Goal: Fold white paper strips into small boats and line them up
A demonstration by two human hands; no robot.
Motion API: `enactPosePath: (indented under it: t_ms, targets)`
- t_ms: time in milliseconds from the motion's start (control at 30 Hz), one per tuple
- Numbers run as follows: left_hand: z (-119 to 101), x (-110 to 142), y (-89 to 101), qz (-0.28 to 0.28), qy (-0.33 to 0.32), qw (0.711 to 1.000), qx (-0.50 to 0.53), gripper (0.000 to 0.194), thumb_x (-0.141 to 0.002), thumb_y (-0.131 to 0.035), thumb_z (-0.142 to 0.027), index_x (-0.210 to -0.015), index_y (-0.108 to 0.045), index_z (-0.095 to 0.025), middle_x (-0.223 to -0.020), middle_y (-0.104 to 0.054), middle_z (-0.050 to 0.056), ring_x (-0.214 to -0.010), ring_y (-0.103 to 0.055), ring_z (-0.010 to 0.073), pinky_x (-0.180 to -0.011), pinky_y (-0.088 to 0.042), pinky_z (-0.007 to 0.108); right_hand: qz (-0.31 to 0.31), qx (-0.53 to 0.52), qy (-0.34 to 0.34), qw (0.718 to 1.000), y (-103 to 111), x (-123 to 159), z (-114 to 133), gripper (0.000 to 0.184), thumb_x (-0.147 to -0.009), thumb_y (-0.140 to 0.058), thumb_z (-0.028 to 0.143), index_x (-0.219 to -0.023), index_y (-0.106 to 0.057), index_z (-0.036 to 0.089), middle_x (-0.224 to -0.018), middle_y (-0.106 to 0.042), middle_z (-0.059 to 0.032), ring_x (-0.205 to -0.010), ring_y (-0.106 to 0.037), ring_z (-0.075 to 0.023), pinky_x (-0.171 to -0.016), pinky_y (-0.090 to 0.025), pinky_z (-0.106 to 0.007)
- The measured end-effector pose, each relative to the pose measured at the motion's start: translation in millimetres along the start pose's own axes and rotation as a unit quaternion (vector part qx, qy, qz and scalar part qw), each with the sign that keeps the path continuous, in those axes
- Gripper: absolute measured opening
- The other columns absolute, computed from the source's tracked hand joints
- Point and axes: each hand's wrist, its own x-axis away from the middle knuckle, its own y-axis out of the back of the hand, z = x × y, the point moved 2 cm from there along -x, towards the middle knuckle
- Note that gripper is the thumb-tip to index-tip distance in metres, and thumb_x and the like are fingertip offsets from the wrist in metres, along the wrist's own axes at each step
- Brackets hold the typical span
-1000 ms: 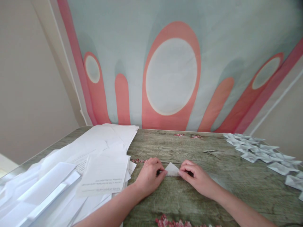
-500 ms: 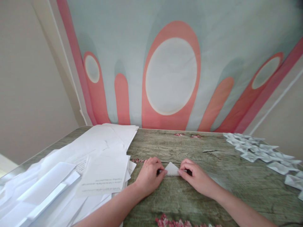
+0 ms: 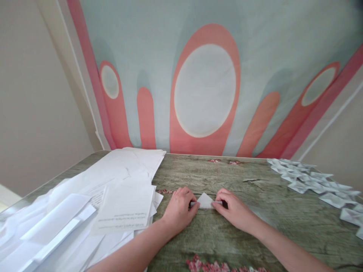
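Observation:
Between my hands, just above or on the wood-patterned table, is a small folded white paper (image 3: 205,201) with its triangular point facing away from me. My left hand (image 3: 181,206) pinches its left end between thumb and fingers. At the right end, my right hand (image 3: 231,207) grips it the same way. A narrow folded strip shows along the near edge, running under both thumbs. The parts of the paper inside my fingers are hidden.
A wide pile of loose white sheets (image 3: 124,204), some printed, covers the left of the table (image 3: 210,234). Several folded white paper pieces (image 3: 312,181) lie in rows at the far right. Behind the table stands a wall covering (image 3: 159,37) with coral and white shapes.
The right thumb has shifted slightly left along the paper, and the near edge looks a little more folded. Both hands otherwise stay in place.

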Motion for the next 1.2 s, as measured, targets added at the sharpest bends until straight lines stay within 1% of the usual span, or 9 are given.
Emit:
enactPosePath:
  t_ms: [200,433,733,867,967,1067,1200]
  targets:
    - [-0.3,-1.9,-0.9,-0.002,0.008,1.000,0.004,0.007,-0.079,-0.054,-0.022,-0.075,-0.059,-0.018,-0.081,-0.054,0.003,-0.081,-0.050,0.0192,-0.075,-0.038,0.030,-0.011,0.020,-0.010,1.000,-0.2,-1.4,1.6,0.018,-0.080,-0.052,0.024,-0.063,-0.052,0.019,-0.072,-0.053,-0.0005,-0.070,-0.052,-0.0152,-0.065,-0.037,-0.027]
    - [0.7,-3.6,-2.7,-0.004,0.021,1.000,-0.001,0.008,-0.078,-0.054,-0.022,-0.073,-0.059,-0.018,-0.080,-0.056,0.003,-0.080,-0.052,0.0191,-0.074,-0.039,0.030,-0.029,0.052,-0.004,0.998,-3.4,-1.4,-0.5,0.017,-0.079,-0.052,0.025,-0.064,-0.050,0.020,-0.072,-0.052,0.0002,-0.070,-0.051,-0.0153,-0.065,-0.037,-0.027]
    - [-0.6,-4.9,-1.0,0.004,0.020,1.000,-0.009,0.007,-0.077,-0.053,-0.020,-0.072,-0.058,-0.018,-0.079,-0.056,0.003,-0.079,-0.053,0.0188,-0.073,-0.040,0.029,-0.023,0.048,0.013,0.999,-1.7,-1.1,0.1,0.011,-0.083,-0.050,0.029,-0.074,-0.051,0.021,-0.076,-0.052,0.0002,-0.070,-0.051,-0.0151,-0.064,-0.037,-0.027]
    - [-0.8,-4.6,-2.1,0.007,0.016,1.000,-0.014,0.006,-0.077,-0.052,-0.020,-0.073,-0.057,-0.018,-0.079,-0.056,0.003,-0.080,-0.052,0.0190,-0.074,-0.040,0.029,-0.023,0.055,0.010,0.998,-2.9,-2.5,0.2,0.013,-0.082,-0.050,0.030,-0.073,-0.052,0.021,-0.075,-0.052,0.0004,-0.070,-0.051,-0.0152,-0.064,-0.036,-0.027]
    - [-0.3,-4.2,-2.7,0.005,0.016,1.000,-0.023,0.005,-0.078,-0.052,-0.020,-0.076,-0.056,-0.019,-0.081,-0.055,0.003,-0.080,-0.052,0.0193,-0.074,-0.040,0.030,-0.023,0.059,0.006,0.998,-4.3,-3.7,-0.5,0.014,-0.082,-0.051,0.029,-0.071,-0.051,0.021,-0.073,-0.052,0.0007,-0.069,-0.051,-0.0149,-0.062,-0.036,-0.026]
    - [-1.9,-3.8,-0.2,0.004,0.013,0.999,-0.035,0.006,-0.080,-0.051,-0.020,-0.084,-0.056,-0.019,-0.084,-0.056,0.003,-0.082,-0.052,0.0198,-0.076,-0.040,0.031,-0.024,0.060,0.004,0.998,-4.9,-4.4,-1.1,0.015,-0.082,-0.051,0.028,-0.069,-0.051,0.020,-0.072,-0.052,0.0006,-0.068,-0.050,-0.0148,-0.061,-0.035,-0.026]
    - [-14.0,0.5,5.1,0.028,-0.030,0.996,-0.082,0.015,-0.086,-0.045,-0.020,-0.095,-0.057,-0.021,-0.096,-0.058,0.005,-0.092,-0.051,0.0213,-0.080,-0.039,0.034,-0.022,0.056,0.007,0.998,-4.3,-4.4,-1.3,0.015,-0.083,-0.050,0.028,-0.070,-0.052,0.020,-0.073,-0.052,0.0002,-0.068,-0.050,-0.0149,-0.061,-0.036,-0.026]
